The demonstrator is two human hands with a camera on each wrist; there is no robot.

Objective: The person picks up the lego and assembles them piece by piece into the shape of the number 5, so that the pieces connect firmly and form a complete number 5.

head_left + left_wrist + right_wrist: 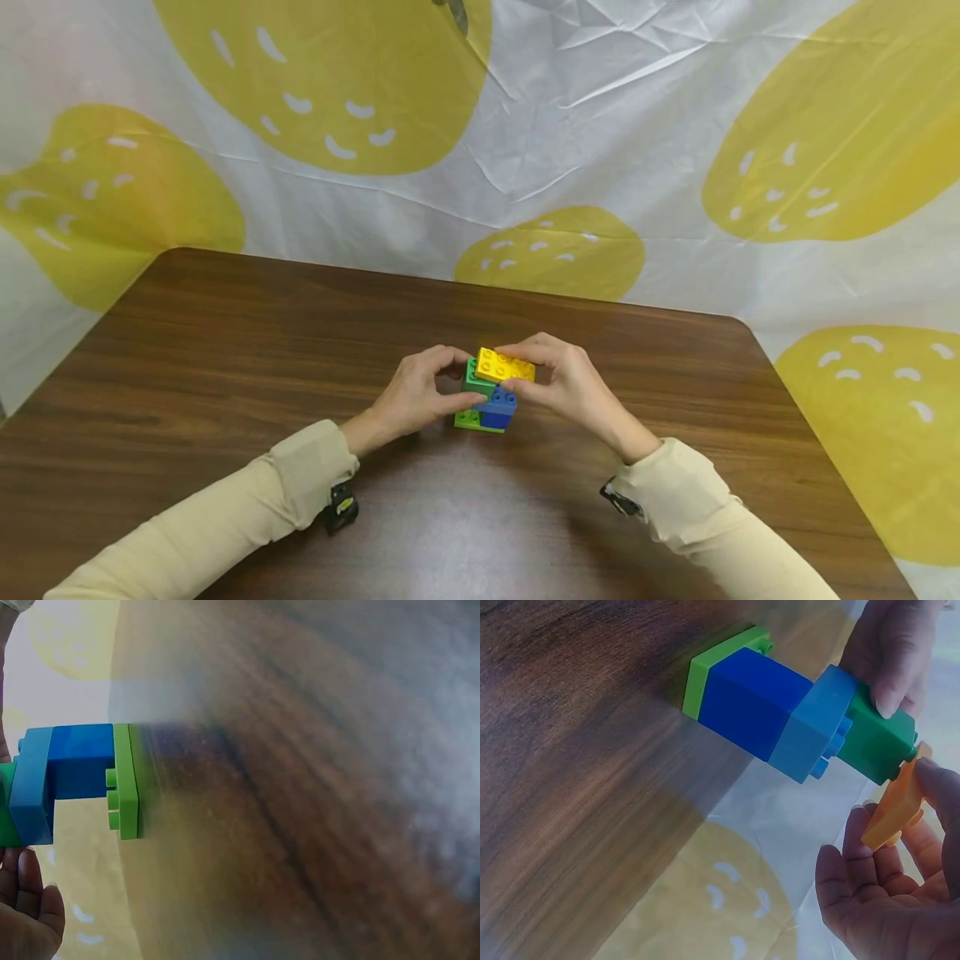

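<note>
A small brick stack stands mid-table: a light green plate [467, 421] at the bottom, a dark blue brick [498, 408], a light blue piece [814, 724], then a dark green brick [474, 380]. My left hand [457, 379] grips the stack, its thumb on the dark green brick [874, 739]. My right hand [525, 371] pinches a yellow brick [505, 366] between fingers and thumb at the stack's top. In the right wrist view the yellow brick [891, 806] sits tilted against the green brick's studded end. The left wrist view shows the blue brick [79, 761] and the plate [126, 780].
The brown wooden table [225, 350] has rounded far corners and bare wood on all sides of the stack. A white cloth with large yellow blotches [600, 125] hangs behind and beside it. Black wrist straps [341, 504] sit at both cream sleeves.
</note>
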